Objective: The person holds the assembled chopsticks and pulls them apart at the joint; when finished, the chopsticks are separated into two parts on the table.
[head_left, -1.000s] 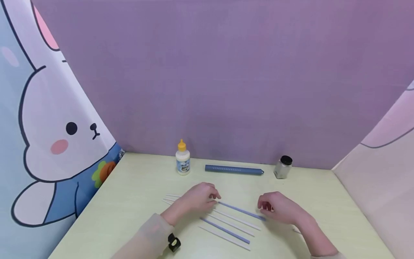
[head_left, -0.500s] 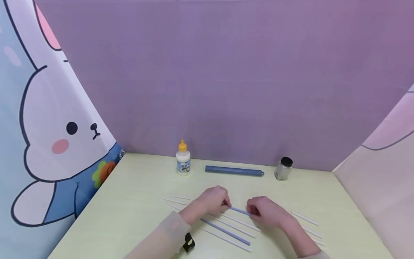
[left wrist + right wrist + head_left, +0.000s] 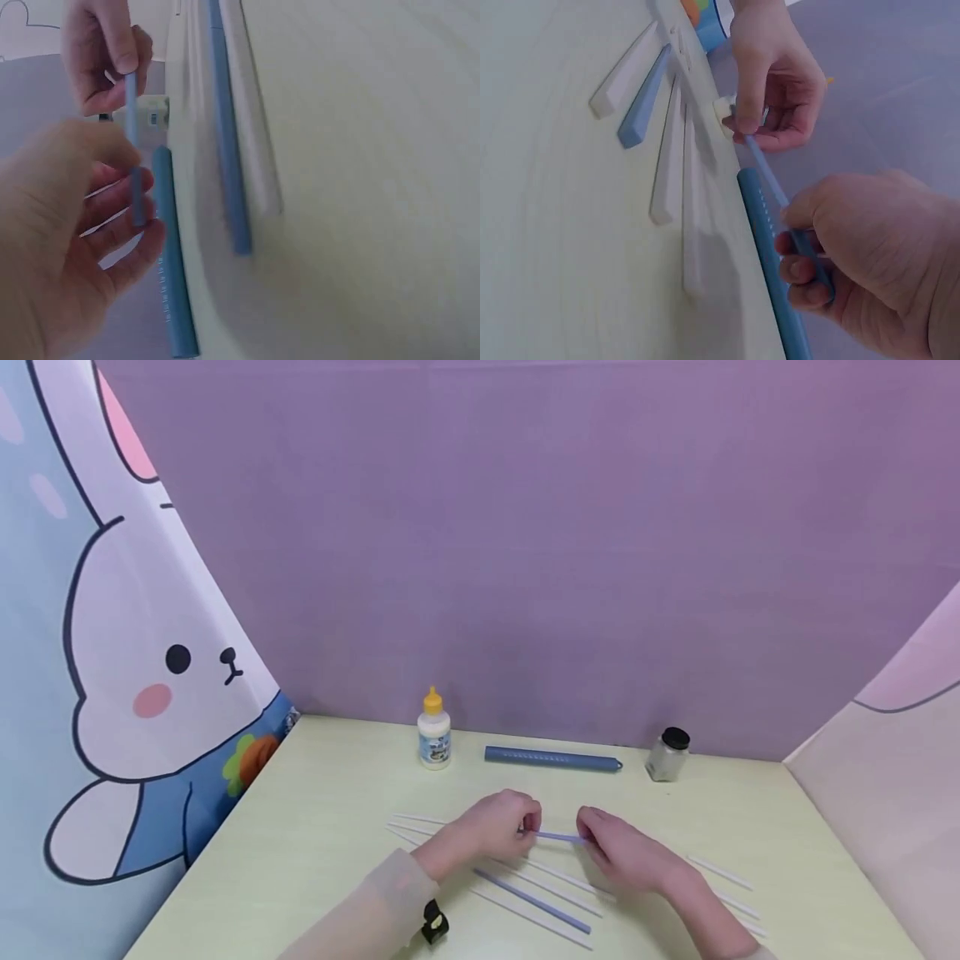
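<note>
A thin blue stick (image 3: 558, 837) spans the gap between both hands, lifted off the table. My left hand (image 3: 495, 825) pinches one end between thumb and fingers; my right hand (image 3: 626, 852) pinches the other. The left wrist view shows the stick (image 3: 132, 112) running along the fingers of the left hand (image 3: 52, 217). In the right wrist view, its end lies across the curled fingers of the right hand (image 3: 877, 255). Below the hands lie a second blue stick (image 3: 532, 901) and several white sticks (image 3: 551, 887), roughly parallel. The left arm partly hides some white sticks.
At the back stand a white glue bottle (image 3: 434, 739) with a yellow cap and a small clear jar (image 3: 667, 757) with a black lid. Between them lies a blue tube (image 3: 553, 758). More white sticks (image 3: 720, 872) lie to the right, partly behind the right arm.
Both hands have moved together over the blue stick, taken hold of its two ends and raised it from the table. The view has shifted slightly.
</note>
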Action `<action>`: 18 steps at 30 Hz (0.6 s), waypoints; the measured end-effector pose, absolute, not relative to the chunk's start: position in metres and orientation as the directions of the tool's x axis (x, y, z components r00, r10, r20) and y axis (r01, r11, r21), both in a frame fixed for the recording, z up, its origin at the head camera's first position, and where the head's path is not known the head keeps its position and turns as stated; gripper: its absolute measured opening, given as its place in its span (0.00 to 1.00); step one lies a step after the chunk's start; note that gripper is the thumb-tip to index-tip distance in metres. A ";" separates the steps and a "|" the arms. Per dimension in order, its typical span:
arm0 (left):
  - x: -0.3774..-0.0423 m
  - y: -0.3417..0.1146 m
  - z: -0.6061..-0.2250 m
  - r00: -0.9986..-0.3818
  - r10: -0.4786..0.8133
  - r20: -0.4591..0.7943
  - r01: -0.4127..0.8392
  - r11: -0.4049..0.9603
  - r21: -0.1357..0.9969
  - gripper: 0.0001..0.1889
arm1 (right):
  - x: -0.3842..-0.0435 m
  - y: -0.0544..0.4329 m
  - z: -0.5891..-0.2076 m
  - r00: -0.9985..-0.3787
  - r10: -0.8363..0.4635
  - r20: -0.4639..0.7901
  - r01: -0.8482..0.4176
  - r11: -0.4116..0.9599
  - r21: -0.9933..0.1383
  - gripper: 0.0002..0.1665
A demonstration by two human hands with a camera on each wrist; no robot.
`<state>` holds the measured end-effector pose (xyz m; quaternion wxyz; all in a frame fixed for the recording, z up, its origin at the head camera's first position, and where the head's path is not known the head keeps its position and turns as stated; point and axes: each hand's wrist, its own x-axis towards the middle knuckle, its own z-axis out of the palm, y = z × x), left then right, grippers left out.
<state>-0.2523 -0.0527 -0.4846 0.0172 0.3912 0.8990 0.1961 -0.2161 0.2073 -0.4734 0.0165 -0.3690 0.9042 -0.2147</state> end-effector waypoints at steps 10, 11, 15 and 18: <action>-0.236 -0.061 -0.469 -0.643 0.754 0.136 0.745 0.575 0.338 0.09 | -0.214 0.190 -0.453 -0.670 -0.714 0.201 -0.712 0.543 -0.445 0.07; -0.235 -0.062 -0.468 -0.645 0.750 0.144 0.746 0.578 0.331 0.10 | -0.213 0.189 -0.451 -0.670 -0.714 0.202 -0.713 0.544 -0.443 0.07; -0.230 -0.065 -0.465 -0.650 0.740 0.176 0.750 0.585 0.309 0.11 | -0.209 0.188 -0.444 -0.673 -0.713 0.199 -0.711 0.548 -0.441 0.08; -0.227 -0.065 -0.464 -0.651 0.735 0.189 0.751 0.588 0.300 0.10 | -0.207 0.189 -0.441 -0.678 -0.709 0.194 -0.706 0.555 -0.439 0.07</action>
